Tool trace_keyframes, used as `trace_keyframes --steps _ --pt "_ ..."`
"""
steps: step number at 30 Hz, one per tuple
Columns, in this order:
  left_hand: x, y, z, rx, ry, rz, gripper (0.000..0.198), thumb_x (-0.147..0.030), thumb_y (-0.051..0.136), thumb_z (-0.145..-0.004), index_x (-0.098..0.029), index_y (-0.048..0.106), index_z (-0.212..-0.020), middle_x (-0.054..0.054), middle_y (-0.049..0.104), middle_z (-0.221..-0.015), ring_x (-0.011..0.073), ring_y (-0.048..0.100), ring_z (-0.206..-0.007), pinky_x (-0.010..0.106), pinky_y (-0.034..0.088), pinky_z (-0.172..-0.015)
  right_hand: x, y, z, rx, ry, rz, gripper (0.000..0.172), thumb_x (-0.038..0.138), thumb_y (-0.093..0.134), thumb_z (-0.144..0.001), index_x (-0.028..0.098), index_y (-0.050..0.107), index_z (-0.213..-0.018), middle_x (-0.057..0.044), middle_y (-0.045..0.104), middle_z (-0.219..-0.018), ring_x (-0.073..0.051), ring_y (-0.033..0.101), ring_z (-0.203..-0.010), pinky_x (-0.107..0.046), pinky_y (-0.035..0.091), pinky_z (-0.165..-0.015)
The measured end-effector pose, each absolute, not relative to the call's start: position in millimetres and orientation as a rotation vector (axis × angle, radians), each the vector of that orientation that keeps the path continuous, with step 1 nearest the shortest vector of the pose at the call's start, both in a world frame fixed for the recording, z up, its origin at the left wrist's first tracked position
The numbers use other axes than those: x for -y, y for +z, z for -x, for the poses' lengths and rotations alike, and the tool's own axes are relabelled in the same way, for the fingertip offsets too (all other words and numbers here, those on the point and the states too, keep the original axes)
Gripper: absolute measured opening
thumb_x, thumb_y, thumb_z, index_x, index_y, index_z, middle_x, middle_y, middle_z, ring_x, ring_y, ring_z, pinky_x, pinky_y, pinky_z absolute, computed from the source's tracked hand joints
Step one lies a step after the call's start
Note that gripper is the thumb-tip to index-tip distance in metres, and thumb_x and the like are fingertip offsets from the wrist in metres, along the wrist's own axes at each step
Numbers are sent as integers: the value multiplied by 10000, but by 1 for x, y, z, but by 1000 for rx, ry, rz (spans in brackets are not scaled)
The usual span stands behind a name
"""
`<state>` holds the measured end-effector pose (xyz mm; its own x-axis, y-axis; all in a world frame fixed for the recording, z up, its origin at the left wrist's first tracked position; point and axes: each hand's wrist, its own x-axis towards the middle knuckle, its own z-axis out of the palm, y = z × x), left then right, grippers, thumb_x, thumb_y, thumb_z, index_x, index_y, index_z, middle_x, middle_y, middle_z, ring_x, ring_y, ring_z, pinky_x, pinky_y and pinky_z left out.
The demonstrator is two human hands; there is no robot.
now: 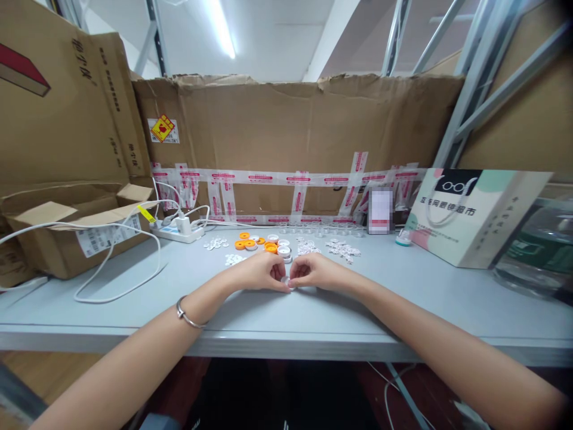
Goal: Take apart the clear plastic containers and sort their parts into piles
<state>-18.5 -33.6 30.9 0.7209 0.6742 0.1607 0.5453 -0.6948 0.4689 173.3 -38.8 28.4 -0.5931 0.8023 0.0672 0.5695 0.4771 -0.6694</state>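
Note:
Both my hands meet over the middle of the grey table (pixel 286 313), fingertips nearly touching. Between them is a small white round piece (pixel 285 279), partly hidden by the fingers. My left hand (pixel 265 272), with a silver bangle on its wrist, pinches the piece from the left. From the right, my right hand (pixel 316 272) pinches the same piece. Just beyond the hands stand orange round caps (pixel 271 246) and white round caps (pixel 283 251). Small white parts lie in piles on the left (pixel 216 243) and on the right (pixel 343 249).
Clear round pieces (pixel 331 229) line the back. A phone (pixel 380 211) stands behind, right of centre. At right are a paper bag (pixel 474 221) and a large clear bottle (pixel 535 251). An open carton (pixel 67 239), loose white cable (pixel 110 298) and power strip (pixel 181 233) occupy the left.

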Motion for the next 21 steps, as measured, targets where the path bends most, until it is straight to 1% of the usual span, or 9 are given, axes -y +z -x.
trace_keyframes --steps 6,10,11,13,15,17,19,21 --pt "35 30 18 -999 468 -2565 236 -363 627 -635 -157 547 -718 -1 592 -692 115 505 -594 209 343 -501 42 40 -163 2498 584 1272 121 254 615 -639 145 639 -688 -10 633 -644 -116 537 -593 -202 347 -514" --pt "33 30 18 -1035 465 -2578 211 -326 612 -626 -157 541 -730 -3 584 -684 119 501 -593 213 337 -496 47 49 -153 2585 404 1332 54 203 598 -606 154 617 -600 -1 598 -567 -105 490 -524 -213 293 -472" --pt "32 29 19 -1045 465 -2586 206 -321 607 -627 -158 541 -735 -4 582 -680 119 498 -590 214 334 -494 48 49 -150 2603 346 1335 56 194 593 -603 155 603 -563 0 577 -533 -99 462 -496 -219 273 -460" --pt "31 28 19 -1067 470 -2600 200 -312 603 -629 -158 543 -741 -5 578 -675 120 494 -587 217 333 -493 51 48 -145 2624 221 1335 123 167 580 -605 156 563 -484 -4 530 -467 -89 399 -445 -236 234 -446" --pt "31 28 20 -1070 475 -2612 199 -304 608 -626 -156 548 -745 -2 582 -683 123 497 -593 220 338 -500 52 44 -143 2617 125 1331 175 133 561 -605 156 530 -435 -10 504 -430 -86 364 -424 -249 213 -445" --pt "32 28 20 -1061 476 -2616 203 -305 614 -631 -154 557 -754 3 590 -692 125 502 -597 222 344 -506 49 39 -147 2582 149 1309 149 119 554 -601 159 548 -458 -13 532 -454 -94 396 -438 -247 230 -452" --pt "33 29 21 -1053 468 -2610 223 -331 617 -648 -151 570 -769 10 601 -703 129 511 -601 227 355 -513 43 37 -154 2521 323 1274 78 129 559 -603 163 602 -548 -13 589 -529 -112 472 -489 -236 286 -471" --pt "33 31 21 -1044 492 -2593 289 -394 636 -650 -148 585 -793 24 614 -738 142 531 -635 237 381 -539 36 38 -164 2397 552 1255 78 136 564 -616 159 634 -644 -19 628 -602 -128 534 -552 -232 355 -510"
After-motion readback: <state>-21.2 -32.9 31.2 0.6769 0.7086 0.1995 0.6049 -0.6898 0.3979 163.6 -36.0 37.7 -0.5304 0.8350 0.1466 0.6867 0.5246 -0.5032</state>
